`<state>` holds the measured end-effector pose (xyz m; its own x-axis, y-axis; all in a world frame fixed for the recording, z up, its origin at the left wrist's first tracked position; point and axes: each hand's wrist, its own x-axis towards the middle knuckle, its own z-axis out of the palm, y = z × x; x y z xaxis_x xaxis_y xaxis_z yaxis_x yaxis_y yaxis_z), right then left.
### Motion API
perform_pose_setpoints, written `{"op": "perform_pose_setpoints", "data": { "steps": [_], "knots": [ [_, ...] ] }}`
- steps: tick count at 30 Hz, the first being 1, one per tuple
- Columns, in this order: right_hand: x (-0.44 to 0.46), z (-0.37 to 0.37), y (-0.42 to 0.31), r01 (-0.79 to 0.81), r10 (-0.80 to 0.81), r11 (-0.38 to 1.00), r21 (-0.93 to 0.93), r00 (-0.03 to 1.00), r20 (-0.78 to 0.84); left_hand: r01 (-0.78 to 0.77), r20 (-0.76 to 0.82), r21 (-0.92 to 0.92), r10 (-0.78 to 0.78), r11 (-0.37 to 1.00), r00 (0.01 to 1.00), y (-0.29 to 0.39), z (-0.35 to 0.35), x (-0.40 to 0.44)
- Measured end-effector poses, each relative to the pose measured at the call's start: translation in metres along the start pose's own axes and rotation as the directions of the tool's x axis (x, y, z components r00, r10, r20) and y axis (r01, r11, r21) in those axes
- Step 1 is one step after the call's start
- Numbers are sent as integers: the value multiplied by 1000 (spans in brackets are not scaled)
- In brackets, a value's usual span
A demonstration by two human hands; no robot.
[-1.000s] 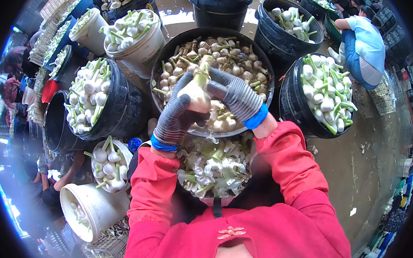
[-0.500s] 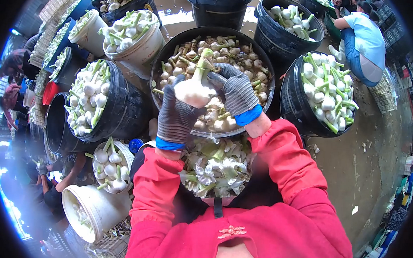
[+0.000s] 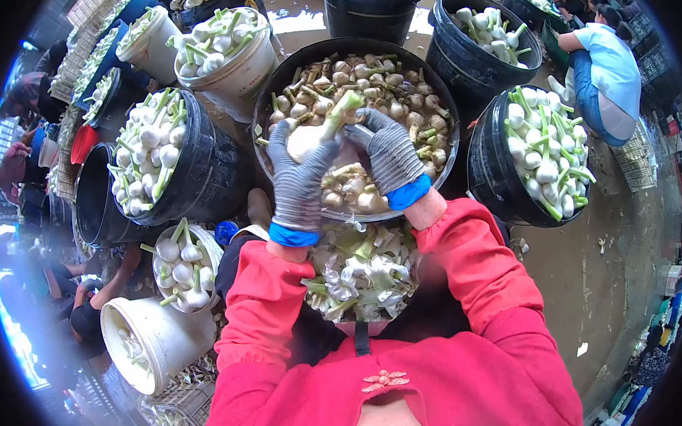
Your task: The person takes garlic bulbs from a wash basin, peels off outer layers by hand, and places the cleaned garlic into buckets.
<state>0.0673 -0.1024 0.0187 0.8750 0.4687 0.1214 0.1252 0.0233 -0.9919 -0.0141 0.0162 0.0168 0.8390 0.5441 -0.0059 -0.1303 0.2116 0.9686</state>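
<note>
My left hand (image 3: 300,182), in a grey striped glove, is wrapped round a large garlic bulb (image 3: 306,141) with its green stem (image 3: 346,106) pointing up and to the right. Close to the stem, my right hand (image 3: 393,150) has its thumb and fingers pinched together; what lies between them is too small to make out. Both hands are over a wide dark basin (image 3: 453,126) of unpeeled garlic bulbs (image 3: 377,77). Nearer my body, a container of loose peelings and leaves (image 3: 365,271) stands between my legs.
Black buckets of white garlic stand at left (image 3: 206,161) and right (image 3: 495,170). White buckets (image 3: 240,79) are at the upper left and lower left (image 3: 172,339). A person in light blue (image 3: 607,72) crouches at the upper right; other people are at the far left.
The bulb has tipped, its stem leaning further right, and moved slightly left. My left hand has turned so its back shows. My right hand remains near the stem.
</note>
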Motion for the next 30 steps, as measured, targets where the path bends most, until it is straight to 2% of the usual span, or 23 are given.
{"op": "perform_pose_setpoints", "data": {
  "steps": [1, 3, 4, 6, 8, 9, 11, 13, 15, 17, 18, 19, 20, 21, 22, 23, 24, 25, 26, 27, 28, 29, 30],
  "knots": [
    [-2, 0, -2, -86, 78, 980, 177, 996, 53, 56, 10, -139, -55, 989, 998, 11, 3, -2],
    [-7, 2, -10, -270, 197, 828, 491, 961, 196, 106, 38, -229, -100, 967, 994, 3, -8, 0],
    [-5, 2, -12, -272, 192, 837, 476, 959, 210, 163, 93, -307, -141, 938, 986, -3, -11, 2],
    [-4, -2, -12, -243, 197, 924, 295, 964, 178, 277, 210, -446, -201, 851, 957, -7, -13, 5],
    [-2, -6, -16, -182, 179, 983, 25, 979, 96, 371, 288, -458, -260, 808, 922, -3, -14, 2],
    [2, -7, -8, -92, 91, 994, 62, 996, 16, 421, 329, -459, -291, 782, 899, 0, -12, -1],
    [16, -16, 18, 100, -82, 989, 106, 983, -164, 424, 385, -393, -273, 816, 882, 5, -3, -9],
    [34, -49, 24, 25, -23, 1000, 2, 938, -346, 417, 496, -330, -221, 847, 840, 16, 2, -20],
    [40, -72, 19, -54, 61, 998, 28, 895, -441, 501, 570, -302, -267, 811, 777, 19, 0, -21],
    [36, -81, 20, -161, 171, 985, 56, 932, -320, 540, 578, -264, -318, 799, 752, 24, -4, -21],
    [36, -81, 46, -33, 36, 999, 20, 979, -201, 531, 567, -259, -318, 806, 760, 31, -6, -21],
    [21, -71, 37, -81, 69, 968, -236, 996, -59, 501, 557, -263, -294, 824, 776, 31, -10, -19],
    [9, -63, 37, 4, 71, 916, -402, 983, 171, 471, 547, -267, -270, 841, 792, 29, -16, -16],
    [-10, -50, 21, -204, 325, 915, -348, 884, 336, 440, 536, -271, -246, 856, 808, 25, -23, -13],
    [-27, -43, 40, -107, 382, 867, -487, 771, 510, 396, 503, -268, -223, 878, 835, 20, -31, -10],
    [-38, -36, 38, 197, 362, 826, -529, 534, 764, 362, 465, -238, -221, 901, 857, 21, -33, -9],
    [-56, -26, 62, 281, 539, 716, -639, 360, 762, 329, 427, -206, -218, 922, 878, 23, -34, -8],
    [-68, -27, 46, 488, 370, 733, -473, 298, 880, 297, 386, -173, -213, 939, 898, 24, -36, -7],
    [-63, -26, 34, 291, 523, 690, -663, 433, 734, 283, 379, -132, -216, 950, 900, 26, -38, -5],
    [-49, -22, 1, 64, 666, 598, -799, 515, 540, 278, 371, -113, -219, 954, 903, 25, -41, -5],
    [-41, -26, 13, 152, 390, 670, -726, 761, 519, 271, 365, -97, -219, 958, 905, 24, -41, -4],
    [-38, -33, 40, -8, 127, 947, -322, 928, 351, 262, 363, -80, -217, 962, 906, 23, -40, -4],
    [-26, -32, 13, 227, -160, 905, -359, 965, 207, 266, 356, -88, -219, 960, 909, 23, -38, -4]
  ]
}}
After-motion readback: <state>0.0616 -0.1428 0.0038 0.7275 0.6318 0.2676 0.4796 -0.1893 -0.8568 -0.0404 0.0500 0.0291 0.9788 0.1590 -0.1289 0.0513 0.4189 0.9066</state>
